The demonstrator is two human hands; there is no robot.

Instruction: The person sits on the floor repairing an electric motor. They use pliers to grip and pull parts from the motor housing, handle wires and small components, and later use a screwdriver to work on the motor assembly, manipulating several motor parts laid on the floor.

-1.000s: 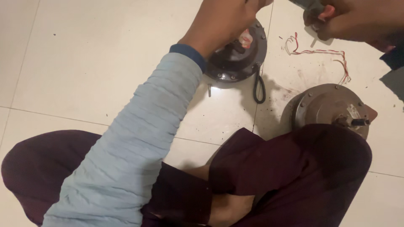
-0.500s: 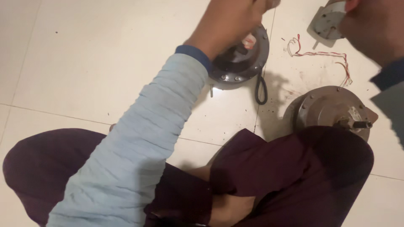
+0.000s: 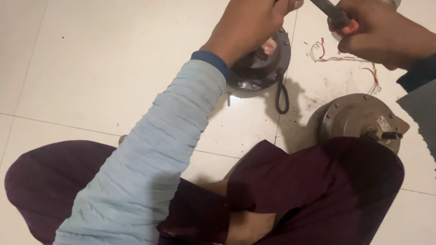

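My left hand [image 3: 247,25] is at the top centre, its fingers curled tight just above a dark round motor housing [image 3: 261,70] that lies on the floor. The frame's top edge cuts off what the fingers hold. At the top right, my right hand [image 3: 386,34] grips a dark tool handle with an orange patch [image 3: 334,13], and the handle points towards the left hand. A light blue sleeve [image 3: 159,149] covers my left arm.
A second, grey round motor housing [image 3: 359,120] with a stub shaft rests by my right knee. Thin red and white wires [image 3: 336,56] and a black cable loop [image 3: 282,97] lie on the pale floor tiles. My crossed legs in maroon trousers [image 3: 318,190] fill the bottom.
My right hand has dropped back into view and now grips the dark tool handle instead of the grey metal part seen earlier. My left hand stays over the dark housing.
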